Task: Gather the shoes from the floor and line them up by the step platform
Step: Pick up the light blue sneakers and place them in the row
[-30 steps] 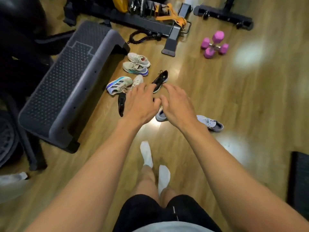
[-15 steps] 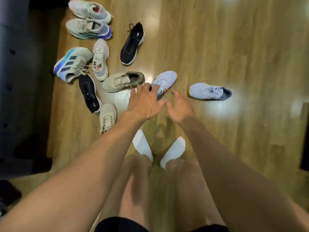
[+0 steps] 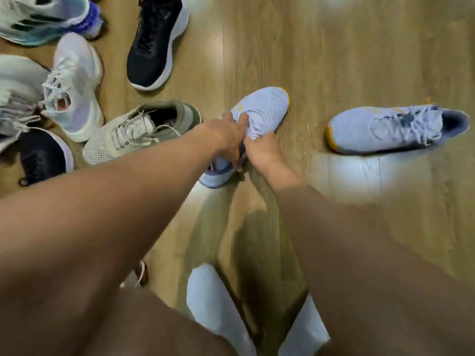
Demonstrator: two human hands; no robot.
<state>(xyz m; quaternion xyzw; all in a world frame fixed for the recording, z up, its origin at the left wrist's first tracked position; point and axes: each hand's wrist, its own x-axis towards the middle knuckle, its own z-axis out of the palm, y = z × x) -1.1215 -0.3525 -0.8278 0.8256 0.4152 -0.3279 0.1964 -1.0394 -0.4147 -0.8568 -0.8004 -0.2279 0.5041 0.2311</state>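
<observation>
A light blue shoe [image 3: 264, 109] with a yellow-edged toe lies on the wooden floor at the centre. My left hand [image 3: 226, 137] grips it around the laces and collar. My right hand [image 3: 262, 150] pinches its laces from the right side. Its matching light blue shoe [image 3: 385, 129] lies alone on the floor further right. The step platform is out of view.
Several other shoes crowd the upper left: a beige and olive one [image 3: 138, 129], a white one [image 3: 77, 86], two black ones [image 3: 156, 42] [image 3: 43, 155], and a white-teal one [image 3: 43, 19]. My feet in white socks [image 3: 213, 304] stand below.
I have bent much lower toward the floor. Both hands dropped from hovering above the light blue shoe to taking hold of it.
</observation>
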